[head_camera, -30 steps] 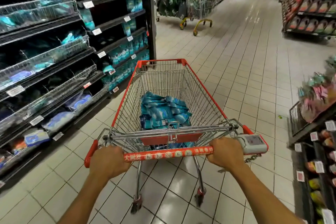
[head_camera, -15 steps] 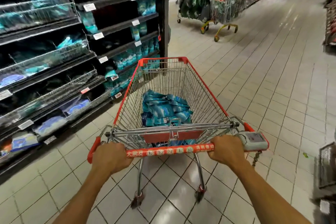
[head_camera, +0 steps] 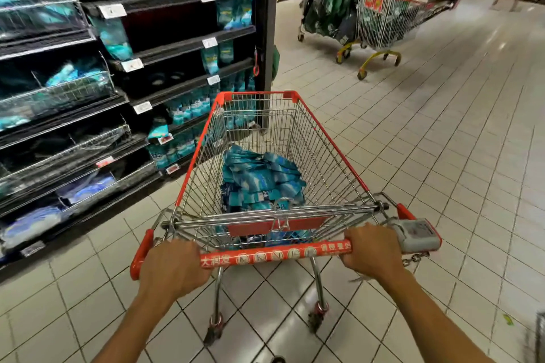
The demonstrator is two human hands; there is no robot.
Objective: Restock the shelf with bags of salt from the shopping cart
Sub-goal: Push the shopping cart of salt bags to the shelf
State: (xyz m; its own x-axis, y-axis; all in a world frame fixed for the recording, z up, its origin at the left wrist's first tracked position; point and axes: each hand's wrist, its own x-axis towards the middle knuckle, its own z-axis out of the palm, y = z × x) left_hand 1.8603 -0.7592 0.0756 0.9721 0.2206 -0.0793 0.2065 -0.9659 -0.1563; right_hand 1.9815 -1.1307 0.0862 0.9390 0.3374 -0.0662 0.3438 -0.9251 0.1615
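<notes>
A red-rimmed wire shopping cart [head_camera: 330, 138] stands in front of me on the tiled floor. Inside it lies a heap of blue and white salt bags [head_camera: 261, 180]. My left hand [head_camera: 172, 270] grips the red cart handle [head_camera: 274, 255] near its left end. My right hand [head_camera: 373, 250] grips the same handle near its right end, beside a grey coin lock. The dark shelf unit [head_camera: 177, 47] runs along the left, with several teal salt bags [head_camera: 188, 107] on its tiers and much bare shelf space. The cart's front left corner is close to the shelf's end post.
A second wire cart [head_camera: 383, 18] on yellow legs stands ahead in the aisle, next to a rack of green bags [head_camera: 333, 6]. Wire baskets [head_camera: 56, 97] with packets line the near left shelves. Open tiled floor [head_camera: 442, 141] stretches to the right.
The cart and my view have swung left toward the salt shelf. The right-hand display has left the frame. Both hands keep their grip on the handle.
</notes>
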